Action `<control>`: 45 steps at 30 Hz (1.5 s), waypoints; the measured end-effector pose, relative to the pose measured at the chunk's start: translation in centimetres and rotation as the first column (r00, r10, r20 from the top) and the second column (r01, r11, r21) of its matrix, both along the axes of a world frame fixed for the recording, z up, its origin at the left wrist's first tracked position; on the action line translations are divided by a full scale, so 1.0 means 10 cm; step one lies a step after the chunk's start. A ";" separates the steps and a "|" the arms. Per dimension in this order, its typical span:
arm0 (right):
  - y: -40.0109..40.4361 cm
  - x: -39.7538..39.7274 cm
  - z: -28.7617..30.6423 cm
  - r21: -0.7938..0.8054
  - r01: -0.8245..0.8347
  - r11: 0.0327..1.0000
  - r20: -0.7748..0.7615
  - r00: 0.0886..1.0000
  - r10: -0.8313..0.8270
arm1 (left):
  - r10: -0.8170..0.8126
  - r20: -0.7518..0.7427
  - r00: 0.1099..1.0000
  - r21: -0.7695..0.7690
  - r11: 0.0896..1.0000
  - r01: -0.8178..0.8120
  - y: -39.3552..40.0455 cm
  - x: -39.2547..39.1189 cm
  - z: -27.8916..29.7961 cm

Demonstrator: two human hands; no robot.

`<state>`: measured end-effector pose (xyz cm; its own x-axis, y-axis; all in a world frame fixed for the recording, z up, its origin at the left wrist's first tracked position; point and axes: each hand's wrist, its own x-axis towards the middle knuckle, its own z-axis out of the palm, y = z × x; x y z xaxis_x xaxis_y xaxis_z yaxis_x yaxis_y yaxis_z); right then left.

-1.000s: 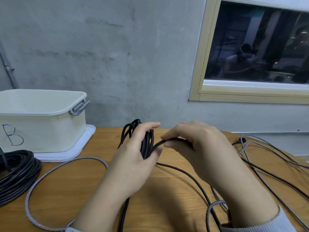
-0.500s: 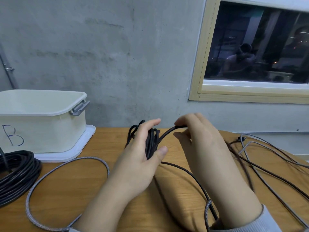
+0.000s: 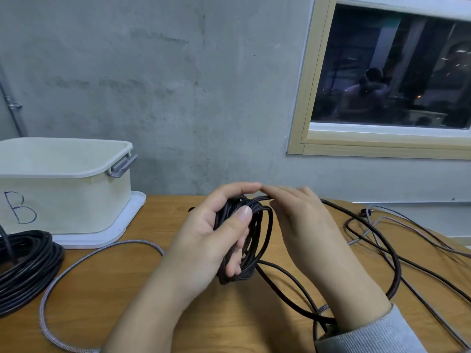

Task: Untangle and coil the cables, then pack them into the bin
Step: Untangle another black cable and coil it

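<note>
Risk as I read it: the loose tail running off to 4 o'clock could snag on the grey cables there and drag loops out of the coil. Left hand grips the black coil, thumb across the turns, at table centre. Right hand at its 3 o'clock, fingers fairly straight, laying a strand on top. Bin at 9 o'clock.
</note>
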<state>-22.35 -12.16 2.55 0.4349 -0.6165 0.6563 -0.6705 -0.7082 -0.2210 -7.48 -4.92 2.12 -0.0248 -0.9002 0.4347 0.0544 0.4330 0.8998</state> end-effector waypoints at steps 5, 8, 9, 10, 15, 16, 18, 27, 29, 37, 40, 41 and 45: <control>0.05 -0.07 0.04 0.098 0.071 0.993 0.022 0.997 -0.073 | 0.068 -0.078 0.995 -0.013 0.998 -0.069 -0.01 0.00 0.04; 0.10 -0.06 0.06 0.107 0.105 0.989 -0.005 0.994 -0.105 | 0.142 -0.094 0.985 -0.035 0.989 -0.146 -0.03 0.02 0.02; 0.12 -0.04 0.06 0.095 0.110 0.989 -0.036 0.994 -0.107 | 0.157 -0.102 0.982 -0.038 0.986 -0.162 -0.04 0.03 0.02; 0.14 -0.03 0.07 0.084 0.107 0.991 -0.059 0.993 -0.102 | 0.168 -0.110 0.980 -0.040 0.984 -0.173 -0.04 0.03 0.01; 0.22 0.04 0.11 -0.016 0.009 1.000 -0.059 0.998 -0.010 | 0.339 -0.184 0.923 -0.063 0.933 -0.355 -0.09 -0.01 -0.01; 0.23 0.04 0.12 -0.057 0.003 0.998 -0.035 0.999 -0.005 | 0.397 -0.209 0.894 -0.071 0.906 -0.418 -0.10 0.00 -0.02; 0.23 0.02 0.12 -0.137 0.003 0.991 0.015 1.000 -0.001 | 0.492 -0.247 0.835 -0.078 0.849 -0.523 -0.11 0.04 -0.03; 0.10 -0.06 0.03 -0.107 0.064 0.992 0.123 0.991 -0.051 | 0.510 -0.301 0.806 -0.031 0.839 -0.543 -0.10 0.13 -0.02; 0.10 -0.07 0.02 -0.129 0.081 0.988 0.190 0.980 -0.056 | 0.530 -0.333 0.780 -0.042 0.818 -0.573 -0.09 0.13 -0.01; 0.18 -0.01 0.06 0.280 0.307 0.910 0.082 0.936 -0.342 | 0.481 -0.403 0.779 -0.088 0.827 -0.556 -0.05 0.17 0.02; 0.16 0.02 0.02 0.288 0.235 0.928 0.143 0.948 -0.284 | 0.422 -0.388 0.819 -0.078 0.871 -0.485 -0.06 0.14 0.02; 0.14 0.03 0.01 0.265 0.227 0.937 0.166 0.947 -0.276 | 0.400 -0.383 0.833 -0.075 0.885 -0.459 -0.07 0.14 0.01; 0.08 -0.01 0.09 0.118 0.232 0.965 0.185 0.950 -0.251 | 0.322 -0.330 0.888 -0.074 0.928 -0.364 -0.06 0.15 0.03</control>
